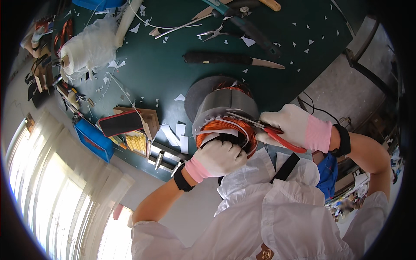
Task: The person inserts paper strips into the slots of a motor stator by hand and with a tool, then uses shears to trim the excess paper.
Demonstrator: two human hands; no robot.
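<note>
A grey motor stator [223,104] lies on its side on the green table, its near end facing me. Orange copper windings [227,125] bulge from that end, with white paper insulation in the bore. My left hand [222,157], in a white glove with a pink cuff, has its fingers curled over the lower edge of the windings; the fingertips are hidden in the opening. My right hand [286,123], gloved alike, holds red-handled scissors [289,142]. Their blades point left across the top of the windings, close against the stator's end. Behind the stator shows a dark round disc [193,99].
Beyond the stator lie a black-handled knife [234,59], small pliers [213,33] and paper scraps. To the left are a plastic film roll [89,50], a wooden box [150,121] with a dark phone-like slab [120,123], white paper strips [184,144] and a blue tray [93,141].
</note>
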